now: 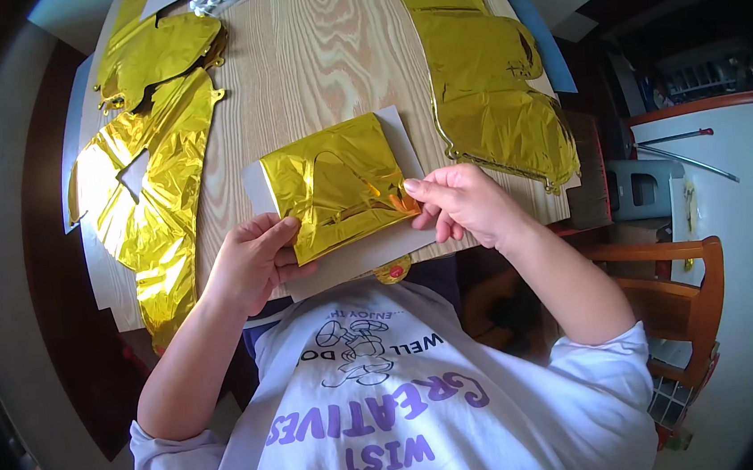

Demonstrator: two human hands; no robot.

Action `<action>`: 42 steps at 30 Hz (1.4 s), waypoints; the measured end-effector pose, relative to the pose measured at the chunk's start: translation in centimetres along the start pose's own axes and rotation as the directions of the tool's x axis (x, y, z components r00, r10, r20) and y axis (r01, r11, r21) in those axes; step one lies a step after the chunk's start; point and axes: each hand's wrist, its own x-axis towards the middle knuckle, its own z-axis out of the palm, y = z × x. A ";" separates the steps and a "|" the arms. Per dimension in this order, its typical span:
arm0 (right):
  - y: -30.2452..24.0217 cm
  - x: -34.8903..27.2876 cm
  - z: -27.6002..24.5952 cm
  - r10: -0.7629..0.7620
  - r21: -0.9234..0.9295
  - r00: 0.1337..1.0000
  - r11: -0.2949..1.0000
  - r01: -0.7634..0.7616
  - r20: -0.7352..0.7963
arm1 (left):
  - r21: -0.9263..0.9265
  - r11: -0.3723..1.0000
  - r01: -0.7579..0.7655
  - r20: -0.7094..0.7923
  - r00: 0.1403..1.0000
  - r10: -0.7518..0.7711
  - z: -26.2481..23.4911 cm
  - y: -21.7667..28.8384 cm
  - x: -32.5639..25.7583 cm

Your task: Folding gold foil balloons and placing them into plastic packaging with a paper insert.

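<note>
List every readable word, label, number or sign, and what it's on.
White shirt: large purple lettering, upside down in view; legible, wording not copied.
Same shirt: black lettering beside a line drawing, plus small purple lettering; also not copied.
Right-hand gold foil: small dark marks, too unclear to read.

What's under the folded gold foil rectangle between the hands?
Flat grey card shows past the folded gold foil rectangle on its left, right and near sides, over the pale wooden tabletop. Foil covers the rest; can't tell if it's one piece.
</note>
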 end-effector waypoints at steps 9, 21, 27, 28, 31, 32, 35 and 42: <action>-0.8 2.1 0.8 -0.030 0.079 0.998 0.996 0.034 -0.055 | -0.023 1.000 0.006 0.028 1.000 -0.006 -0.2 0.3 0.0; -0.8 1.9 1.4 -0.050 0.040 0.996 0.998 0.053 -0.069 | -0.008 1.000 -0.023 -0.025 0.999 0.023 -0.2 0.1 0.2; -0.7 1.6 1.5 -0.103 -0.020 0.994 0.995 0.102 -0.045 | 0.028 0.999 -0.041 -0.060 0.997 0.043 -0.1 0.3 0.2; -0.6 1.7 1.6 -0.122 -0.040 0.992 0.992 0.120 -0.045 | 0.033 0.999 -0.042 -0.065 0.997 0.044 0.0 0.4 0.1; -0.4 1.8 1.6 -0.127 -0.022 0.991 0.992 0.126 -0.042 | 0.046 0.998 -0.051 -0.079 0.995 0.054 -0.1 0.4 0.2; -0.4 1.8 1.6 -0.138 -0.014 0.989 0.990 0.137 -0.049 | 0.050 0.997 -0.055 -0.084 0.995 0.059 -0.1 0.4 0.2; -0.3 1.7 1.8 -0.172 -0.023 0.981 0.985 0.170 -0.090 | 0.070 0.995 -0.068 -0.086 0.993 0.074 -0.1 0.5 0.3; 0.2 1.3 3.0 -0.276 -0.153 0.945 0.956 0.251 -0.174 | 0.642 0.764 -0.070 -0.098 0.980 0.172 -0.1 2.4 -0.3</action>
